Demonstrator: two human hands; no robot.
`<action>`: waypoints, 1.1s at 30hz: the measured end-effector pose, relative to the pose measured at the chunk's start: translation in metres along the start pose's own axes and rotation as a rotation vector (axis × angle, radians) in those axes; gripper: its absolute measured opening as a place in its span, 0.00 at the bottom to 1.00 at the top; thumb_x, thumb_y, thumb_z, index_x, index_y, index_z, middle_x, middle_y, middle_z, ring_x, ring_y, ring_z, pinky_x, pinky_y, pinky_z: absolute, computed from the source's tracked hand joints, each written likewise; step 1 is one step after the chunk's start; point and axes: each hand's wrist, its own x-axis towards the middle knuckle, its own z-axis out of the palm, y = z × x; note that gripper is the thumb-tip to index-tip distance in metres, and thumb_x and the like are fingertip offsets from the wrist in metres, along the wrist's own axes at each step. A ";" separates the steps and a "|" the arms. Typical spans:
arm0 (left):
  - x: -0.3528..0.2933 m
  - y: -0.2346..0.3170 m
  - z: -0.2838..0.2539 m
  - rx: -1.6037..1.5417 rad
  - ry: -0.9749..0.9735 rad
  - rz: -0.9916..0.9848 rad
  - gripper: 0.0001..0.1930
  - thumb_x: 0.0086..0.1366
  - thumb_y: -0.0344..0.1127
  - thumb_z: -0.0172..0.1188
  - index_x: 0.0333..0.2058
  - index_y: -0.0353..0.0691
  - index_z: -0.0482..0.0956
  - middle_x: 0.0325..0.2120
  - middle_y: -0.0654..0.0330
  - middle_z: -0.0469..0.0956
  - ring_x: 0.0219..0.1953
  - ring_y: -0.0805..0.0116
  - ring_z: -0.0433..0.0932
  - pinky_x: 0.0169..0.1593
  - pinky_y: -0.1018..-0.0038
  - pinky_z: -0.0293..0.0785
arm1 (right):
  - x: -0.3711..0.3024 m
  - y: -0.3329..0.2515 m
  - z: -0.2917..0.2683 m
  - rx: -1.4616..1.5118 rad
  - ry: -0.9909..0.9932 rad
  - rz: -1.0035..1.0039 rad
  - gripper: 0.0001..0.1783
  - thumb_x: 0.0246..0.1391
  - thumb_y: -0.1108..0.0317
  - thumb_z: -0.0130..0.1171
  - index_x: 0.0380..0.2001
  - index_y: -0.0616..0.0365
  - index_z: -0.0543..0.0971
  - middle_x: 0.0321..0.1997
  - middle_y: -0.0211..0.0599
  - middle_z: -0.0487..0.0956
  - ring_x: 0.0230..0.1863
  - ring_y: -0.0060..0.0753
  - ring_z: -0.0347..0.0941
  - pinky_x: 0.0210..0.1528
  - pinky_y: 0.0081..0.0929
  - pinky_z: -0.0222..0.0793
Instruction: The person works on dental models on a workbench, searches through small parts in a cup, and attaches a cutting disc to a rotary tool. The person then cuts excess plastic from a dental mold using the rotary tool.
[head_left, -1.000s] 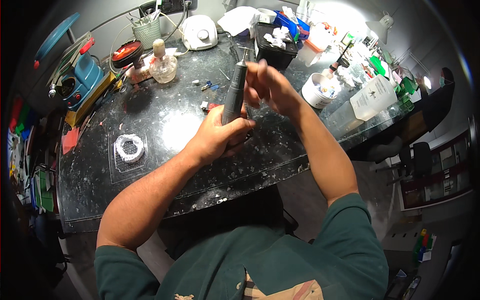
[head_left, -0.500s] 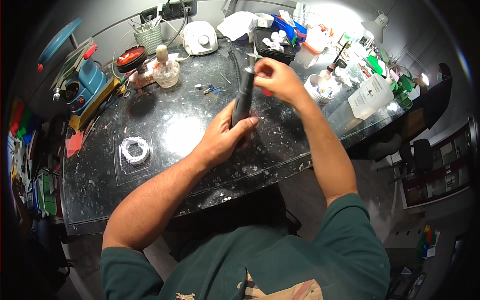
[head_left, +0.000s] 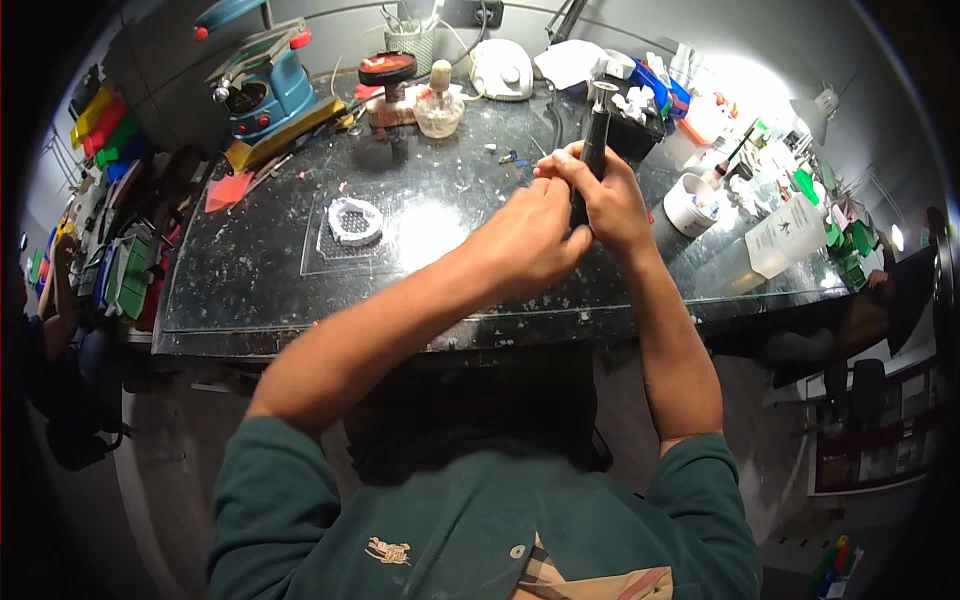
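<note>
Upright in front of me stands a dark, slim handpiece (head_left: 596, 138) like that of a rotary tool, its pale metal end pointing up and away. My left hand (head_left: 535, 232) is closed round its lower part, the thumb lying along the near side. Higher up, my right hand (head_left: 617, 203) wraps the body, fingers reaching over towards the left hand. Between the hands the handpiece is partly hidden. To the left on the bench lies a white ring-shaped piece (head_left: 354, 222), resting on a clear square plate (head_left: 312, 250) with a meshed middle.
Along the back of the black bench (head_left: 240, 290) stand a blue machine (head_left: 275, 98), a glass spirit burner (head_left: 438, 112) and a white rounded device (head_left: 502, 70). At right are a black box (head_left: 632, 138) with crumpled paper, a white tub (head_left: 688, 207) and a translucent bottle (head_left: 785, 240).
My right hand has left the handpiece's metal end and closed round its body. My left hand still holds the lower part. The view has shifted, so the bench items appear further right.
</note>
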 end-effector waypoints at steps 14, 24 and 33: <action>-0.110 0.092 -0.034 -1.473 -0.159 1.049 0.10 0.65 0.29 0.60 0.25 0.33 0.84 0.26 0.52 0.81 0.28 0.59 0.81 0.27 0.73 0.76 | 0.067 0.054 -0.039 -0.620 0.320 -0.191 0.23 0.59 0.52 0.58 0.45 0.62 0.76 0.30 0.57 0.81 0.38 0.59 0.81 0.40 0.43 0.74; -0.093 0.107 -0.058 -1.657 0.134 0.386 0.11 0.71 0.42 0.55 0.39 0.41 0.67 0.31 0.56 0.76 0.30 0.58 0.78 0.31 0.73 0.77 | 0.062 0.036 -0.032 -0.589 0.360 -0.091 0.20 0.57 0.53 0.61 0.36 0.62 0.79 0.27 0.51 0.82 0.33 0.50 0.82 0.36 0.37 0.74; -0.109 0.115 -0.034 -1.922 0.060 0.460 0.15 0.66 0.35 0.56 0.30 0.25 0.80 0.30 0.40 0.79 0.28 0.52 0.77 0.34 0.65 0.73 | 0.066 0.065 -0.049 -0.633 0.372 -0.231 0.17 0.58 0.55 0.62 0.37 0.61 0.80 0.17 0.32 0.75 0.17 0.19 0.69 0.24 0.23 0.66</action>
